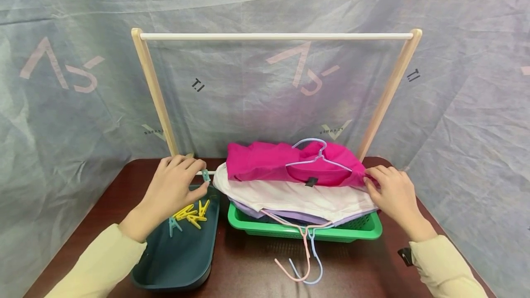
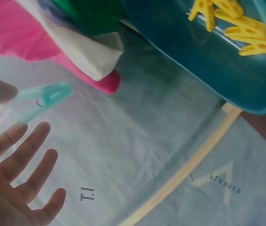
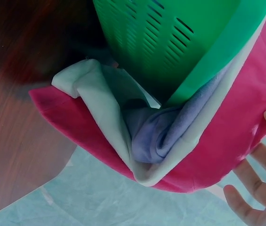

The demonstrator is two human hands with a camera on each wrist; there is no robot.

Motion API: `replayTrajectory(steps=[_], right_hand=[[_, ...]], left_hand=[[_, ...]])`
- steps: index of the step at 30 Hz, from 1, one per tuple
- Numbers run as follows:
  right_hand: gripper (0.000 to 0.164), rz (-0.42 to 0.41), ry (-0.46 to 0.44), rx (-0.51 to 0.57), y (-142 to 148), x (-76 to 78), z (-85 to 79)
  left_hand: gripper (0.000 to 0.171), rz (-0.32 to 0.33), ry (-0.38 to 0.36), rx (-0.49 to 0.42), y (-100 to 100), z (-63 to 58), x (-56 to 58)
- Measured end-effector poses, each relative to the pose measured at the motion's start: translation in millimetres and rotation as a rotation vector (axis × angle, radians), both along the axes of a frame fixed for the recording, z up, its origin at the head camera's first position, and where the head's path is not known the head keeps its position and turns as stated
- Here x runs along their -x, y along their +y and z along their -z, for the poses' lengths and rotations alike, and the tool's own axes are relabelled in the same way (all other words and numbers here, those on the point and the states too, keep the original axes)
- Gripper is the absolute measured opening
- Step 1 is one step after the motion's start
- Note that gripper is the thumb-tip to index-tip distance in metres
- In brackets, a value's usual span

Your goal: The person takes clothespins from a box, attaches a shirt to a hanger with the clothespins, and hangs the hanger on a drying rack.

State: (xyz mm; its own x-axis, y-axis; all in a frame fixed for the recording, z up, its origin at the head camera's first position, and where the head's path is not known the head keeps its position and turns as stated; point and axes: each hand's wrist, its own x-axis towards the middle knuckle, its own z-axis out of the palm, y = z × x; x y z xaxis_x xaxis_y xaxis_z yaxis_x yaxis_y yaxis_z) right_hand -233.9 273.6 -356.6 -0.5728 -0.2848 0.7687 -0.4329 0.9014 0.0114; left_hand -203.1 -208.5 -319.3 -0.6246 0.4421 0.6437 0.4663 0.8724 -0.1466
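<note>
Between thumb and fingertip my left hand pinches a teal clothespin, held above the back of the dark blue tray. My right hand pinches the right edge of a magenta garment. A light blue hanger lies across that garment's neckline, its hook pointing back. Beneath are a white garment and a purple one, draped over a green basket. A pink hanger and a second blue hanger hook out toward the front.
Several yellow clothespins and another teal clothespin lie in the tray. Behind the basket stands a wooden rack with a white rail. A grey printed cloth hangs at the back. The table is dark brown.
</note>
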Motion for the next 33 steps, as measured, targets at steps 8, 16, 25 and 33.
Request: replayTrajectory(steps=[8,16,25,33], right_hand=[[0.015,-0.006,0.017,0.001,-1.8,2.6,0.3],[0.014,0.006,0.012,0.004,-2.6,3.4,0.0],[0.013,0.015,0.003,-0.001,-3.4,3.1,-0.4],[0.013,0.018,0.000,-0.007,-3.5,2.6,-0.9]], left_hand=[[0.030,0.026,0.008,-0.098,12.1,-6.3,4.1],[0.033,0.080,0.014,-0.172,23.3,-8.1,9.3],[0.031,0.160,0.027,-0.230,37.8,-9.2,15.3],[0.032,0.190,0.026,-0.242,54.9,-7.1,22.5]])
